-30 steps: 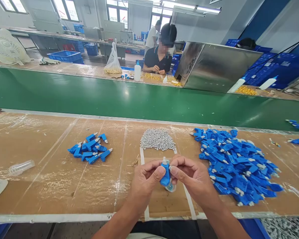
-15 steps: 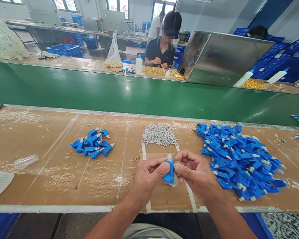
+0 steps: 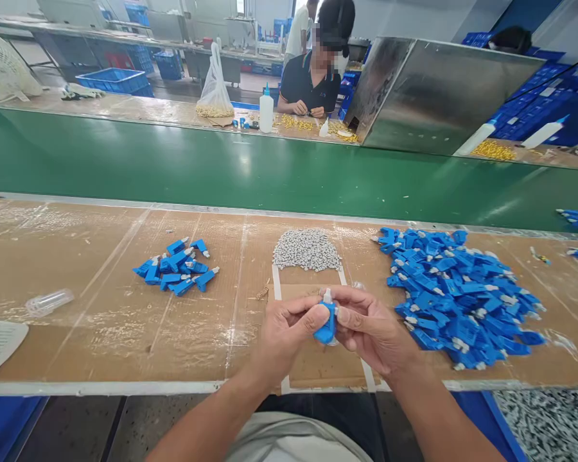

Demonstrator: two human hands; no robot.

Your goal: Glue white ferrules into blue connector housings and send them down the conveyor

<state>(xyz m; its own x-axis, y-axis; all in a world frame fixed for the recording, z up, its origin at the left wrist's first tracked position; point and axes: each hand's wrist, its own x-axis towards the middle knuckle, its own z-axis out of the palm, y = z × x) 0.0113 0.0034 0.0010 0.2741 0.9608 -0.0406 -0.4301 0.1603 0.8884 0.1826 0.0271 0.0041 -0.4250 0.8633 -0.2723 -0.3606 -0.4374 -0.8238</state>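
Note:
Between my hands, over the taped middle of the brown table [image 3: 110,321], is a blue plastic piece [image 3: 325,327] with a whitish tip pointing away from me. My left hand [image 3: 289,330] pinches it from the left, thumb on top. My right hand [image 3: 373,327] is closed at its right side, thumb and forefinger against its edge; anything small between those fingertips is hidden. Beyond my hands lies a heap of small grey parts [image 3: 307,250]. A large pile of blue pieces [image 3: 462,295] is on the right, a smaller pile [image 3: 176,266] on the left.
A green belt [image 3: 173,160] runs behind the table. Past it are a white bottle [image 3: 266,112], a bag [image 3: 215,86], a metal box [image 3: 443,96] and a seated person [image 3: 311,77]. A clear plastic tube [image 3: 49,302] lies at left; small gold parts [image 3: 262,292] lie near my left hand.
The view has tipped down slightly, so the scene sits higher. My right fingers have closed in more around the blue piece, and its tip stands more upright.

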